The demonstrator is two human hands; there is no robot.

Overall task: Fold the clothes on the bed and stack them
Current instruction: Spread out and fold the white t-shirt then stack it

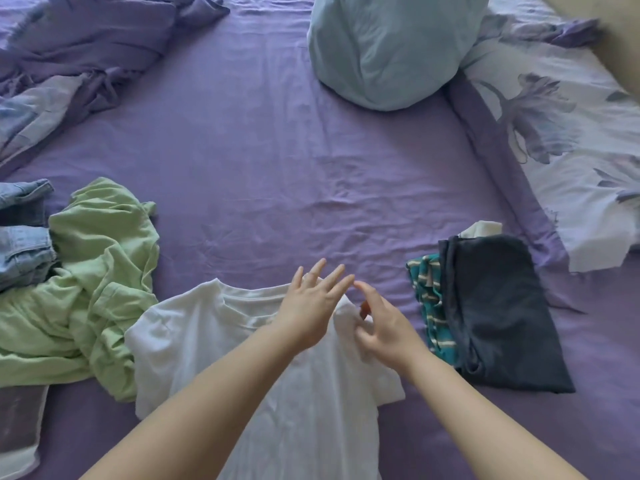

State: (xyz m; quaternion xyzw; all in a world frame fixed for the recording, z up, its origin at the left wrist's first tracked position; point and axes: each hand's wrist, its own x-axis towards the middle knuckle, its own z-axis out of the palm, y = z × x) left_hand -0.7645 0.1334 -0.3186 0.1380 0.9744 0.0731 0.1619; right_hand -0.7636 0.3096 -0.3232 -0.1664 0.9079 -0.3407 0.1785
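Note:
A white T-shirt (214,344) lies spread flat on the purple sheet, collar away from me. My left hand (311,306) hovers over its right shoulder with fingers straight and spread. Beside it, my right hand (381,327) pinches the fabric at that shoulder. A crumpled green garment (93,282) lies to the left, with denim clothes (24,244) beyond it. On the right sits a stack: a folded dark navy garment (498,306) over a teal striped one (429,299), with a white piece (481,228) peeking out behind.
A light blue pillow (391,46) stands at the far middle. A flowered pillow (568,133) lies at the right. A rumpled purple duvet (86,50) fills the far left. A grey-white garment (20,427) sits at the near left edge.

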